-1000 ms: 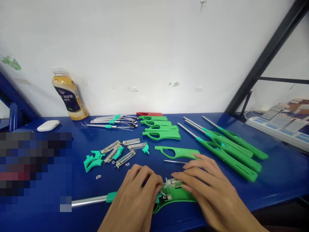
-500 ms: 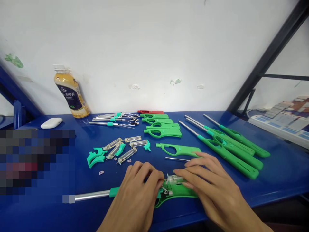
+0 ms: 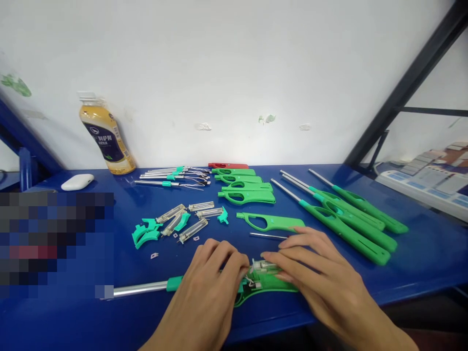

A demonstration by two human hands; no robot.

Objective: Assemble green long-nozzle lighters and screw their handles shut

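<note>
In front of me an opened green utility lighter shell [image 3: 270, 283] lies on the blue table [image 3: 175, 326], its inner side up. A silver metal tube [image 3: 141, 289] with a teal collar sticks out of it to the left. My left hand [image 3: 210, 282] closes over the shell's front part, its fingertips bent down beside wires and a small black-and-silver part. A clear fuel tank [image 3: 262, 265] rests along the upper edge of the shell. My right hand [image 3: 321, 273] has its fingers on the tank, thumb against the shell; its rear end is hidden under the fingers.
Beyond my hands are a thin metal rod [image 3: 266, 236], green half shells [image 3: 272, 222], clear tanks [image 3: 193, 230], teal triggers [image 3: 146, 236] and wired tubes [image 3: 157, 184]. Assembled lighters [image 3: 347, 231] lie right. Back left stand a bottle [image 3: 107, 136] and white case [image 3: 77, 182].
My view has tilted slightly, so the scene sits a little higher. The fingers have shifted only slightly; both hands stay on the same parts.
</note>
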